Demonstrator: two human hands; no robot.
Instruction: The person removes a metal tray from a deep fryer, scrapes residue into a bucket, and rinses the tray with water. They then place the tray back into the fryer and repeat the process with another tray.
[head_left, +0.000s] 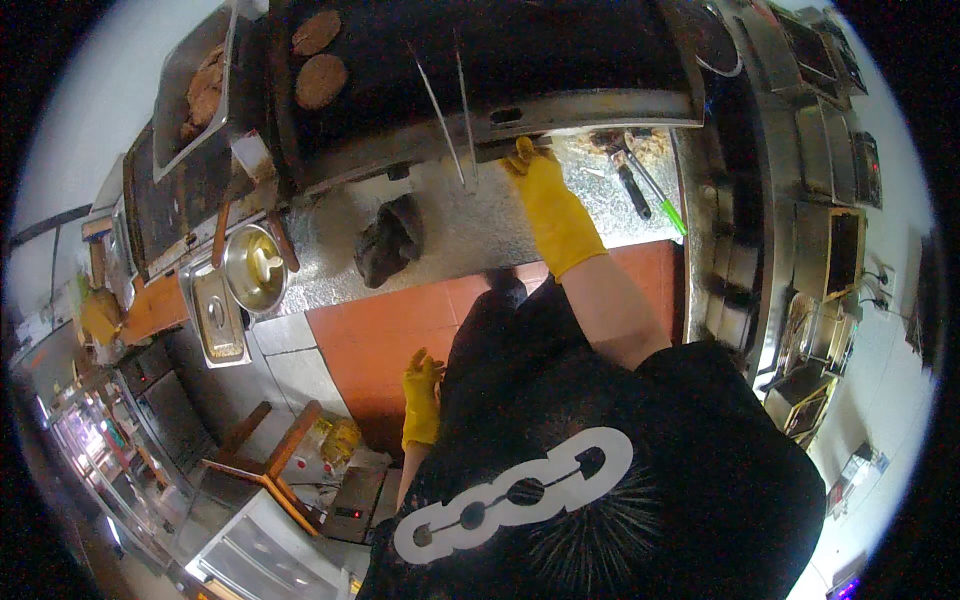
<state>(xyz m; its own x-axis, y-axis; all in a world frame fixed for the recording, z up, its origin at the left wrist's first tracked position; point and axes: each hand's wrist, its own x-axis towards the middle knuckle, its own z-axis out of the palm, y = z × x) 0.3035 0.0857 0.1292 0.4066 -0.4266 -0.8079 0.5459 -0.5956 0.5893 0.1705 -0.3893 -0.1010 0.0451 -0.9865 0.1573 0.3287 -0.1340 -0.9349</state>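
Observation:
My right hand (541, 202), in a yellow rubber glove, reaches to the front edge of a dark griddle (622, 109). Its fingers bend at the edge; whether they grip anything is unclear. To their left, long metal tongs (442, 124) lie over the edge, pointing onto the griddle. My left hand (421, 394), gloved too, hangs low beside my body with loosely bent fingers and nothing visible in it. Two browned patties (321, 81) lie at the griddle's left end. A dark crumpled cloth (388, 240) rests on the foil-like surface (322, 277) below the griddle.
Right of my right hand lie a black-handled tool (634, 191) and a green-tipped rod (660, 191). At left stand a steel bowl (255, 281), a lidded steel pan (217, 319) and a metal tray (166, 112) holding cooked meat. A wooden-framed stand (277, 465) is at lower left.

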